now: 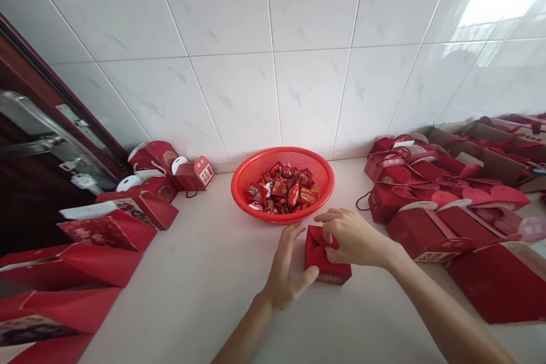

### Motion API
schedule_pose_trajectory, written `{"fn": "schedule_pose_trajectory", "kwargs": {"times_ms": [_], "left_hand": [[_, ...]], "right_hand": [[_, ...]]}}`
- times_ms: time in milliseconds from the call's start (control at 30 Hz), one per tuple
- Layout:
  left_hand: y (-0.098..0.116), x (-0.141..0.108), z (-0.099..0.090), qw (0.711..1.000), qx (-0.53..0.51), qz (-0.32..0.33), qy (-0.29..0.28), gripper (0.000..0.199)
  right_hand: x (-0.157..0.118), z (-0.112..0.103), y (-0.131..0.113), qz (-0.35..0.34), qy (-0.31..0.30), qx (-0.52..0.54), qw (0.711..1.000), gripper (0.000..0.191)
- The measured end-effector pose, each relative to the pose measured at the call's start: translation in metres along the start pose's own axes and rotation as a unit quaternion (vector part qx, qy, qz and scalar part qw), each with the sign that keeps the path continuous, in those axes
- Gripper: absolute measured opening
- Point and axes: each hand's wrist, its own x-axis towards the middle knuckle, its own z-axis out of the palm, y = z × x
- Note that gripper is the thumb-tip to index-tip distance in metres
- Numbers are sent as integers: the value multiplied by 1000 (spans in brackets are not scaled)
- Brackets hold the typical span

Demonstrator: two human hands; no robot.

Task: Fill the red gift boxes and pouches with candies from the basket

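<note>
The left hand (279, 281) is resting at a red box's (329, 266) left side, thumb and fingers standing apart, while the right hand (355, 239) is curling over its top, though whether it is pinching I cannot tell; the box is sitting on the table (191, 290), near a basket (273, 218) of sweets (281, 189)

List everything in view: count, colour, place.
Table: one, white, below
Wall: one, white, behind
Basket: one, red, near wall
Sweets: many, mostly red, in basket
Box: one, red, before basket
Left boxes: several, red, table's left
Right boxes: many, red, table's right
Carton: at least one, brown, far right
Door: one, brown, far left
Handle: one, silver, on door
Keys: count unclear, silver, below handle
Left hand: one, bare, beside box
Right hand: one, bare, on box
</note>
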Motion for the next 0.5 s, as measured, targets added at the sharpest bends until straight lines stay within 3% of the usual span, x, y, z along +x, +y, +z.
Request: {"fn": "schedule_pose_trajectory", "kwargs": {"times_ms": [167,500], "left_hand": [[-10,-1,1,999,-6,-17,-51,74],[-11,0,1,998,-21,-16,-61,77]], "right_hand": [[1,-3,-5,22,-24,-24,999,7],[7,-15,-13,-2,-81,-84,993,10]]}}
